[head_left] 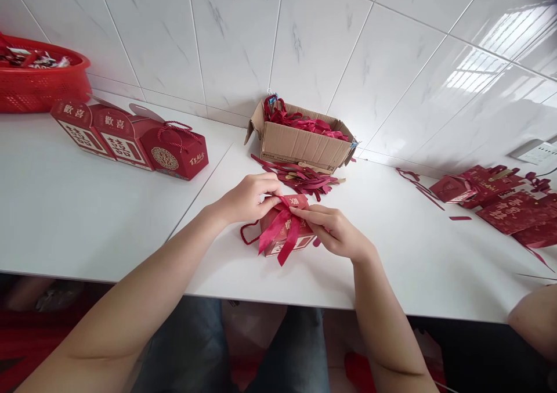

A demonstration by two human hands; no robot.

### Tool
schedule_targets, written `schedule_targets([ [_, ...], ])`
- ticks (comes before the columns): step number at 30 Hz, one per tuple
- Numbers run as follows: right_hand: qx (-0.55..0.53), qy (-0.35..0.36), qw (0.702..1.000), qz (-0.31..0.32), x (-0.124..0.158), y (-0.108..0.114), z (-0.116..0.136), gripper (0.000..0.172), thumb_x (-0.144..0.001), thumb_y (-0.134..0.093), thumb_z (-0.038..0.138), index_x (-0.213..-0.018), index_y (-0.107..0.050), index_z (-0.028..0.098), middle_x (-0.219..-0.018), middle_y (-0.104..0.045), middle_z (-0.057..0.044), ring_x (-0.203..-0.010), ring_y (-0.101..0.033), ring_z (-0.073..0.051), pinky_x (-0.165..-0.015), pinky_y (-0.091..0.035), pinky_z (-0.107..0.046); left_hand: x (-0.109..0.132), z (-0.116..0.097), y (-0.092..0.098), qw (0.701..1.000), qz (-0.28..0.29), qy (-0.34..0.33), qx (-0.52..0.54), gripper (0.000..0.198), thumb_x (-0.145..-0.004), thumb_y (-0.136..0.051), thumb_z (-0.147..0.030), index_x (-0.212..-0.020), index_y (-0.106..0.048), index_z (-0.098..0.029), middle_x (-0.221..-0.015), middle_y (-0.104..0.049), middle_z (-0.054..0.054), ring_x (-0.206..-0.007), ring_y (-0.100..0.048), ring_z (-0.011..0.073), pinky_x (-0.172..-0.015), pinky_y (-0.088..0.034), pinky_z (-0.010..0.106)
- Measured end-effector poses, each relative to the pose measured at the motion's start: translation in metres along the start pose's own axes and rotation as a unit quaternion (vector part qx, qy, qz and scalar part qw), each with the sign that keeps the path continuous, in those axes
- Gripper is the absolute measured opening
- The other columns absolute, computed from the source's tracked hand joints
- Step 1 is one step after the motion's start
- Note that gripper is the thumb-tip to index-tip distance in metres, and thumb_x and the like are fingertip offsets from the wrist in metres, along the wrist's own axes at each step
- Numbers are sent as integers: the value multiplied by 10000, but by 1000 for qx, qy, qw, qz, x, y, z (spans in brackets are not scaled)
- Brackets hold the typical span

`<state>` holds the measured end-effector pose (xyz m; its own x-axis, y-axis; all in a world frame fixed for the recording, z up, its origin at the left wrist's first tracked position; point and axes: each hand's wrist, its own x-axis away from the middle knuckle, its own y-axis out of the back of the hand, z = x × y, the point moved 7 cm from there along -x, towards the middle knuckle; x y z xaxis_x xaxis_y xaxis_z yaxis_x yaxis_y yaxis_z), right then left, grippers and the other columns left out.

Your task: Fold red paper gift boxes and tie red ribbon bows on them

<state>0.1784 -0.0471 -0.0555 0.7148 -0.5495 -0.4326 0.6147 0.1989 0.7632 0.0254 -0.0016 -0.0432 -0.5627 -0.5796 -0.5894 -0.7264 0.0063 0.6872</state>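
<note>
A small red gift box (278, 247) with white and gold markings rests on the white table in front of me. A red ribbon (275, 230) crosses its top, with two tails hanging over the near side. My left hand (256, 197) pinches the ribbon at the box's upper left. My right hand (328, 227) lies at the right of the box, its fingers pressed on the ribbon's middle. A twisted red cord handle (249, 233) sticks out at the box's left. Loose ribbons (304, 178) lie just beyond the box.
Behind stands a cardboard box (300, 143) of ribbons. Red gift boxes (130, 137) and a red basket (47, 82) are at the left. More red boxes and bags (500, 207) stand at the right. Another person's arm (537, 320) shows at the lower right.
</note>
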Motion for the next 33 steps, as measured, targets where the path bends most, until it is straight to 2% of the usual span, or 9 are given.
schedule_targets([
  [5, 18, 20, 999, 24, 0, -1, 6, 488, -962, -304, 135, -1417, -420, 268, -983, -623, -87, -818, -595, -178, -706, -552, -359, -1, 1, 0, 1000, -3, 17, 2, 145, -833, -511, -127, -712, -579, -168, -750, -616, 25, -711, -566, 144, -642, -449, 264],
  [9, 15, 23, 999, 28, 0, -2, 8, 482, -957, -315, 127, -1409, -429, 248, -1045, -630, -105, -870, -602, -185, -731, -548, -358, -1, 2, -1, 1000, -3, 27, 4, 147, -832, -515, -132, -707, -583, -170, -742, -614, 21, -708, -558, 141, -620, -435, 256],
  [14, 10, -11, 999, -46, 0, 8, -3, 437, -918, -399, 103, -1309, -533, 246, -856, -628, -42, -721, -551, -144, -655, -500, -308, 0, 0, 0, 1000, -10, 20, 16, 116, -830, -524, -137, -753, -603, -171, -748, -618, 18, -712, -552, 137, -662, -450, 266],
  [17, 14, -32, 995, -96, 0, 15, -9, 450, -851, -459, 85, -1255, -568, 250, -852, -609, -29, -715, -527, -142, -655, -488, -307, -1, -5, -2, 999, -2, 15, 35, 99, -815, -525, -131, -780, -607, -173, -766, -635, 19, -725, -557, 139, -699, -466, 278],
  [22, 15, -57, 989, -136, -1, 18, -15, 466, -791, -455, 88, -1212, -583, 242, -824, -572, -18, -735, -521, -153, -653, -473, -313, -1, -11, -7, 998, -13, 29, 57, 129, -746, -483, -88, -775, -570, -179, -778, -629, 19, -750, -568, 144, -710, -484, 277],
  [28, -8, -131, 978, -161, 2, 19, -25, 309, -884, -530, 273, -1183, -588, 218, -922, -674, -48, -762, -581, -155, -630, -457, -294, 1, -8, -9, 995, -71, 62, 31, 82, -782, -514, -124, -826, -545, -185, -796, -633, 1, -731, -584, 123, -688, -485, 251],
  [33, -69, -129, 977, -153, -1, 14, -21, 200, -894, -545, 303, -1062, -596, 208, -898, -668, -32, -743, -575, -139, -644, -434, -288, 5, -9, -2, 985, -161, 55, -14, 118, -738, -590, -109, -749, -502, -186, -714, -586, -28, -682, -564, 107, -634, -464, 222],
])
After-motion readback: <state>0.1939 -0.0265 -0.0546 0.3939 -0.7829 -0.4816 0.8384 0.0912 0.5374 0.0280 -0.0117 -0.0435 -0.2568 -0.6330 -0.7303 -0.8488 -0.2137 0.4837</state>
